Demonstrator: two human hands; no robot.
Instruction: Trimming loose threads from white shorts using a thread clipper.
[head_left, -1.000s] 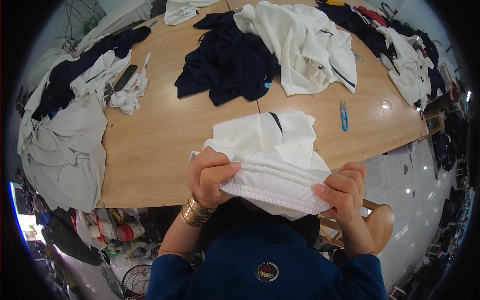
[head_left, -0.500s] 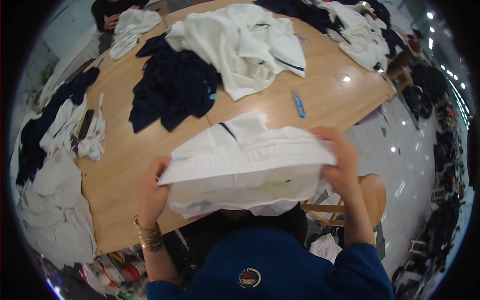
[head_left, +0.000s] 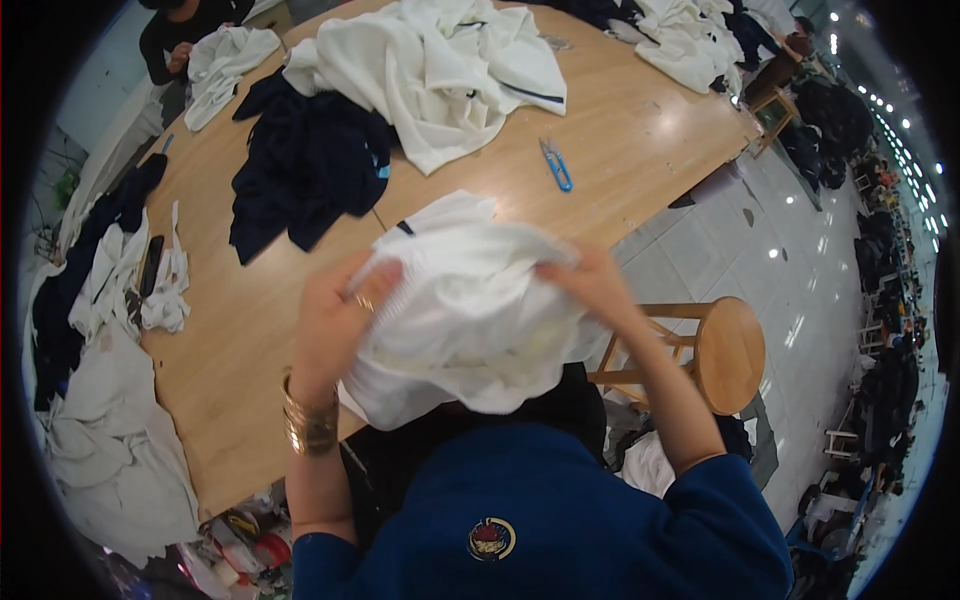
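Observation:
A white garment with a gathered elastic waistband and a short dark stripe (head_left: pixel 470 330) hangs crumpled between my hands, over the near edge of the table and my lap. My left hand (head_left: pixel 335 315), with a ring and a wide gold bracelet at the wrist, is closed on its left side. Fingers of my right hand (head_left: pixel 590 285) pinch the upper right part of the fabric; motion blurs them slightly. Beyond the garment, blue-handled thread snips (head_left: pixel 557 167) lie on the wooden table (head_left: pixel 240 370).
Large heaps of white cloth (head_left: pixel 430 80) and navy cloth (head_left: pixel 305 160) lie across the table. More white fabric (head_left: pixel 120 440) drapes over the left edge, near a dark slim object (head_left: pixel 151 266). A wooden stool (head_left: pixel 730 355) stands at my right. Another person (head_left: pixel 185 45) handles white cloth at the far left.
The waistband, stretched wide between my hands before, is now bunched up. My hands have come closer together, and the view has shifted so the table things sit further left and up.

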